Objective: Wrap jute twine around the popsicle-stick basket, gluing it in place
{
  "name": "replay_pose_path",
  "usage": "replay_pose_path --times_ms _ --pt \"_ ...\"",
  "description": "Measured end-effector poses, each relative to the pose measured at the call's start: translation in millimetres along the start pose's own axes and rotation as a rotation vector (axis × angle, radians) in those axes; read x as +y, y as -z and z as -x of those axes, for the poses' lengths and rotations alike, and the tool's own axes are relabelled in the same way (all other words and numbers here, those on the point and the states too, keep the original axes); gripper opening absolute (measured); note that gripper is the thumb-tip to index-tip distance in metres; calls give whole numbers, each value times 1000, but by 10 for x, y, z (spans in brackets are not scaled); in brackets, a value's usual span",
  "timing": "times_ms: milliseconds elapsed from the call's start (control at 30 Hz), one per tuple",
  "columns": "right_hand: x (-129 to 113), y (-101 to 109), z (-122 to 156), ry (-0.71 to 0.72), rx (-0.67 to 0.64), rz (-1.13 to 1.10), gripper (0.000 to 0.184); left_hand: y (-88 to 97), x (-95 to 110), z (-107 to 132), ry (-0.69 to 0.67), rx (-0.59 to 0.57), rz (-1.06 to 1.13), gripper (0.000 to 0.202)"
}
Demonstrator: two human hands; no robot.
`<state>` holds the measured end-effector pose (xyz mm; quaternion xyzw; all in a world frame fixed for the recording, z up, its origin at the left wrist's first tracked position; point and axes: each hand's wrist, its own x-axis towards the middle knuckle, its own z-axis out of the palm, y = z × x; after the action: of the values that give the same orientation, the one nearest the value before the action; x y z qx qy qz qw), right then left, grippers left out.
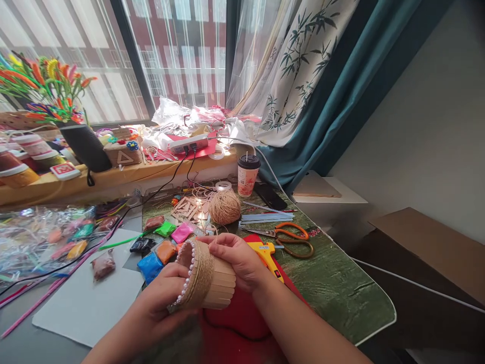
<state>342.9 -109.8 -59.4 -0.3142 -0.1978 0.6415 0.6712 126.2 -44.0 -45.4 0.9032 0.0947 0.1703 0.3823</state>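
Note:
A round pot of wooden craft sticks [222,288] lies tilted on its side between my hands. Twine [203,275] is wound round its upper part, and a string of white pearl beads [192,263] edges its rim. My left hand [166,293] grips the rim, its fingers reaching into the opening and its thumb below. On the far side, my right hand [237,258] pinches the twine against the pot, with a small loop standing up near the fingertips. Behind the hands rests a ball of twine [225,207]. A yellow glue gun [270,260] lies beside my right wrist.
Orange-handled scissors [291,235], pale glue sticks [265,217], a phone [271,196] and a lidded paper cup [248,177] stand or lie at the right. Several coloured clay packets [151,265] sit left of the pot. Black cables run down from a power strip [189,145] on the sill.

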Motion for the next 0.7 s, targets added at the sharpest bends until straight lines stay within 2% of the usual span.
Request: replay_pose_path --times_ms 100,233,367,467,600,700 --pt "29 -2 -17 95 39 71 29 -89 27 23 153 114 -38 27" --pt "151 -59 4 131 20 129 28 -179 99 28 342 265 117 57" --pt "251 -87 24 129 -27 164 28 -174 176 -25 442 248 167 27" --pt "235 -63 18 152 -36 182 27 -143 181 -38 373 195 129 17" --pt "135 -46 33 94 -105 140 24 -94 141 -21 91 58 54 13" --pt "90 -48 49 41 -140 78 22 -54 106 -40 -18 -22 -6 13"
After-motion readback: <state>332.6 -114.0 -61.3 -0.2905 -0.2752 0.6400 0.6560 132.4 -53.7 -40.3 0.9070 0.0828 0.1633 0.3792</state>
